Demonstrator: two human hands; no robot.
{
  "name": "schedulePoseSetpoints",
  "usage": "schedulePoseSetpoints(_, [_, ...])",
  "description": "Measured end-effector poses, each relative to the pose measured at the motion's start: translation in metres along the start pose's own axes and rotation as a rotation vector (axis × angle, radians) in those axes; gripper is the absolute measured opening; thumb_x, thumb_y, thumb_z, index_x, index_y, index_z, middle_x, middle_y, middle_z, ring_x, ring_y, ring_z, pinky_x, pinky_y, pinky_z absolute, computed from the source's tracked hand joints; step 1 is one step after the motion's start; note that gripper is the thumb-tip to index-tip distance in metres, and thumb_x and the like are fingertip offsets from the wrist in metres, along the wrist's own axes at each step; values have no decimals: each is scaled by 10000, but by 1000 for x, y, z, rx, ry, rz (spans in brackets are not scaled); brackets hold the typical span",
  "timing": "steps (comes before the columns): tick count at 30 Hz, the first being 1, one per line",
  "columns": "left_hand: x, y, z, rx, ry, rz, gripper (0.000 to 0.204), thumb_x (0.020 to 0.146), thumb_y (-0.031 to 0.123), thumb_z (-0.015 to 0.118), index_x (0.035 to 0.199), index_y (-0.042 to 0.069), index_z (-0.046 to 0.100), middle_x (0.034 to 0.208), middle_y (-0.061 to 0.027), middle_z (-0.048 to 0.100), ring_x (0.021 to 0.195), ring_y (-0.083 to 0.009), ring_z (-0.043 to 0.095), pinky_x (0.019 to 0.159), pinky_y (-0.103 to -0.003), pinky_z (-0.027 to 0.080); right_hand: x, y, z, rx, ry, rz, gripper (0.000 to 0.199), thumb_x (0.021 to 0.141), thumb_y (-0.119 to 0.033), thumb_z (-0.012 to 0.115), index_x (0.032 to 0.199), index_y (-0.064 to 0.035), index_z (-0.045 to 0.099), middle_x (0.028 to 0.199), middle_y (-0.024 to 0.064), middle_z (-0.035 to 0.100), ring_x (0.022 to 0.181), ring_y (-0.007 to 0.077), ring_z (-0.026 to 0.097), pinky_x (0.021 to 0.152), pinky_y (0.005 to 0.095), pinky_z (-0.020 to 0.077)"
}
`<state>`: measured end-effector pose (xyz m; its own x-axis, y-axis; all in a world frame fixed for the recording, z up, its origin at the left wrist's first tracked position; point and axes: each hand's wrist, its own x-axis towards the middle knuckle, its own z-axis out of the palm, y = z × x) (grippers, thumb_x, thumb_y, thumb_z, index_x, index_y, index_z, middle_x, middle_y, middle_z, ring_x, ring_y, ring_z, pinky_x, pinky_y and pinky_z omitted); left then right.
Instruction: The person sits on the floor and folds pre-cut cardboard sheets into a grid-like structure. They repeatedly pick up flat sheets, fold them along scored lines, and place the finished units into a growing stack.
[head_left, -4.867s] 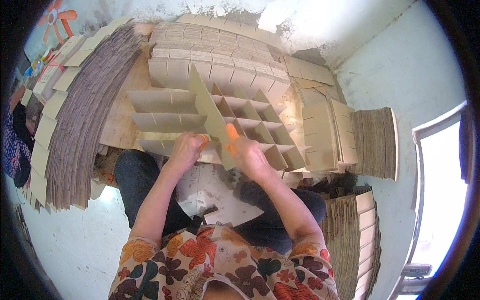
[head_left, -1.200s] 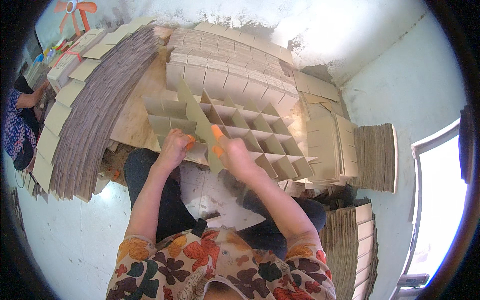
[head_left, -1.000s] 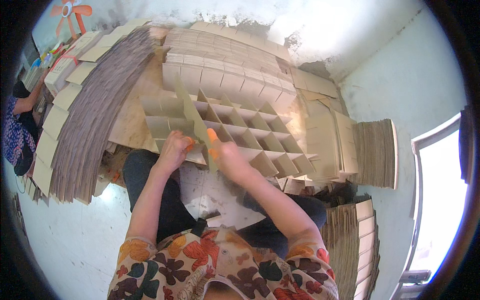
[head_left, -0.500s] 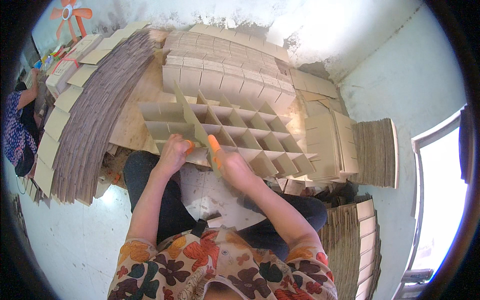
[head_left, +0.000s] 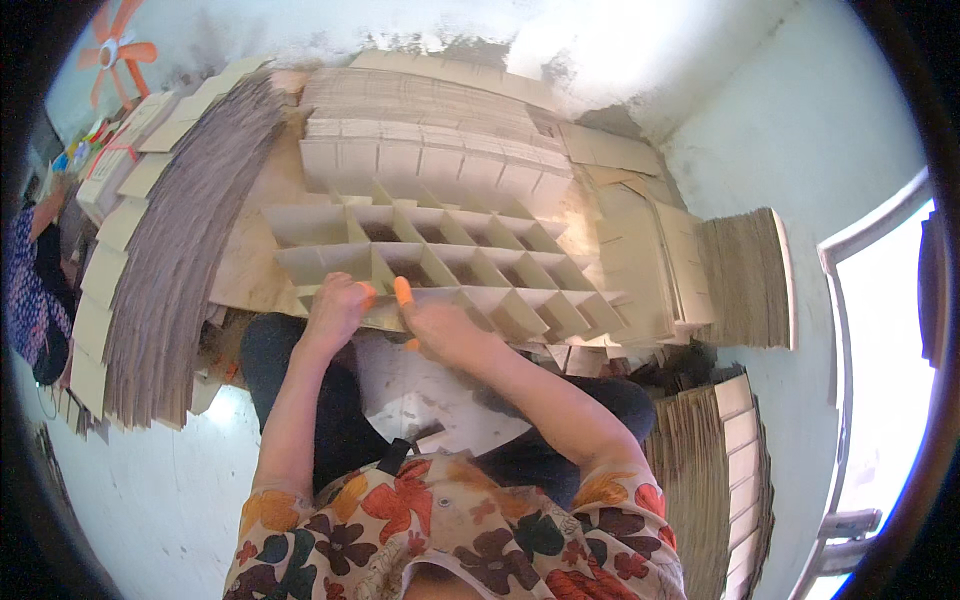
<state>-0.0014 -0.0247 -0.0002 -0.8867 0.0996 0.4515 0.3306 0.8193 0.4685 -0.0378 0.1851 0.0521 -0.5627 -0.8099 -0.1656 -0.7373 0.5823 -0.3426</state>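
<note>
A cardboard divider grid (head_left: 470, 255) of crossed slotted strips lies in front of me on a board. My left hand (head_left: 335, 308) and my right hand (head_left: 440, 328) both press on the grid's near edge strip (head_left: 385, 312). Orange tips cover some fingers of both hands. The near strip now sits low, level with the other strips of the grid.
A long fanned stack of flat cardboard strips (head_left: 180, 260) runs along the left. More slotted strips (head_left: 430, 160) are stacked behind the grid. Flat cardboard piles (head_left: 745, 280) stand at the right and lower right (head_left: 705, 470). Another person's sleeve (head_left: 30, 290) shows at far left. An orange fan (head_left: 115, 50) stands at the upper left.
The strip that stood tilted up across the grid has been pushed down into its slots. Both hands have come down with it to the grid's near edge.
</note>
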Motion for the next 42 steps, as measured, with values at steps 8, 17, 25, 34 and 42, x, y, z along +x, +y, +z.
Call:
schedulePoseSetpoints(8, [0, 14, -23, 34, 6, 29, 319, 652, 25, 704, 964, 29, 641, 827, -162, 618, 842, -341, 569, 821, -426, 444, -86, 142, -44, -272, 899, 400, 325, 735, -23, 586, 1054, -82, 562, 761, 116, 581, 784, 324, 598, 621, 438, 479])
schedulePoseSetpoints(17, [-2, 19, -28, 97, 7, -34, 491, 626, 32, 747, 1097, 6, 614, 948, -160, 626, 931, -328, 537, 838, -415, 432, -243, 271, -30, -561, 687, 1236, 464, 713, -246, 759, 1079, -52, 550, 1058, 139, 572, 1054, 316, 515, 852, 454, 428])
schedulePoseSetpoints(25, [-1, 11, -23, 161, 39, 12, 417, 634, 44, 751, 1036, 16, 643, 894, -164, 633, 931, -349, 542, 901, -445, 404, -246, 289, -31, -443, 689, 1310, 420, 735, -302, 738, 1027, -50, 571, 1048, 113, 604, 1040, 294, 545, 842, 451, 443])
schedulePoseSetpoints(34, [1, 21, -24, 156, 45, -70, 410, 653, 66, 755, 1040, 9, 633, 932, -155, 645, 930, -325, 558, 988, -455, 371, -250, 282, -39, -352, 967, 1253, 325, 880, -384, 561, 906, -71, 645, 1011, 95, 640, 1009, 293, 572, 842, 412, 461])
schedulePoseSetpoints(42, [-19, 6, -49, 182, 124, -151, 434, 633, 126, 782, 1030, 15, 646, 991, -137, 661, 943, -294, 579, 877, -411, 409, -200, 181, -116, -95, 1484, 748, 267, 884, -291, 616, 1033, -74, 662, 931, 133, 671, 836, 264, 631, 749, 358, 488])
